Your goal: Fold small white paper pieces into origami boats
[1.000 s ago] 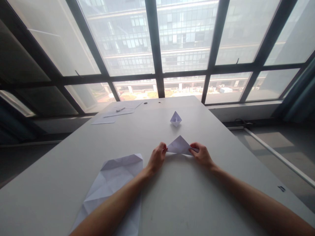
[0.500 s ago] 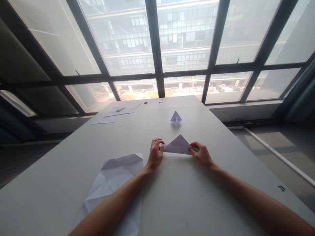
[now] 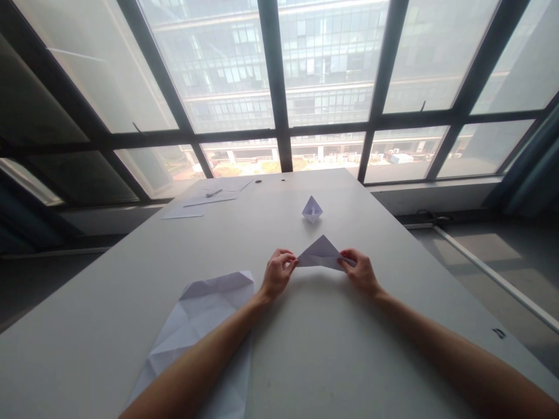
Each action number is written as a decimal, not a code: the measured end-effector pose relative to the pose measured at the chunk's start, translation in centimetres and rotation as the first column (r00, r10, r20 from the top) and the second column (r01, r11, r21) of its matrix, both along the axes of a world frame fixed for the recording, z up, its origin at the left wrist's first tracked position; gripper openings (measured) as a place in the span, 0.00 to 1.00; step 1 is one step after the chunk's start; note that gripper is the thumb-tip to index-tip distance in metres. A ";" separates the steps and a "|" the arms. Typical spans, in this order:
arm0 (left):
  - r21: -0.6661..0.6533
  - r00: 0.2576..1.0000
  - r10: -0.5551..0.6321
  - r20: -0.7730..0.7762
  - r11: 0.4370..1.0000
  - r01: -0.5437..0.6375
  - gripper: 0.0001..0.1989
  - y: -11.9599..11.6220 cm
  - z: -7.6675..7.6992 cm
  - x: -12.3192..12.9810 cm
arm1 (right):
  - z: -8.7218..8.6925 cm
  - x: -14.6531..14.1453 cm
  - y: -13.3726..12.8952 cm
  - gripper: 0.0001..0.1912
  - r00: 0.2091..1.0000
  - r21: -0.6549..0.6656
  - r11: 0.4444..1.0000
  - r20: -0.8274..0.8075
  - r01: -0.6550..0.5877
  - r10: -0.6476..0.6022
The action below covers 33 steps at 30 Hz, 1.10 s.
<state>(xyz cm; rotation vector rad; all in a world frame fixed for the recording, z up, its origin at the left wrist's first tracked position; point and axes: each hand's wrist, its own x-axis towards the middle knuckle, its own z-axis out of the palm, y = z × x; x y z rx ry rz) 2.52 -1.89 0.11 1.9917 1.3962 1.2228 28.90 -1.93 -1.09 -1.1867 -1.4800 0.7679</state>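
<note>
Between my hands is a folded sheet of paper (image 3: 322,251), a triangle with its point upward and a band along its lower edge. My left hand (image 3: 278,272) pinches its left corner between thumb and fingers. At the right corner, my right hand (image 3: 358,271) grips the paper, with a bit of it showing past the fingers. Just beyond stands a small folded paper boat (image 3: 312,209). A larger creased sheet of paper (image 3: 205,311) lies on the left, partly hidden under my left forearm.
The white table (image 3: 314,349) reaches to the tall windows. Flat paper sheets (image 3: 187,209) lie at the far left, with a white pen-like item (image 3: 213,192) on top. A small dark mark (image 3: 498,333) is near the right edge.
My left fingers have closed on the paper's left corner. The folded paper has shifted slightly up and right, and its lower band now shows more clearly.
</note>
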 end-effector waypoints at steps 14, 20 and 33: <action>-0.119 1.000 -0.004 0.004 0.993 0.005 0.11 -0.2 0.3 0.4 | -0.3 -0.1 0.2 0.13 0.998 -0.017 0.999 0.046 -0.043 0.044; -0.076 0.991 0.130 -0.008 0.989 -0.130 0.06 -0.2 -0.1 0.1 | -0.2 0.1 0.3 0.23 0.998 -0.043 0.997 -0.008 0.063 -0.063; -0.099 0.993 0.118 -0.019 0.988 -0.119 0.05 -0.5 0.2 0.4 | -0.1 0.1 0.0 0.18 0.987 0.024 0.989 0.067 0.147 -0.148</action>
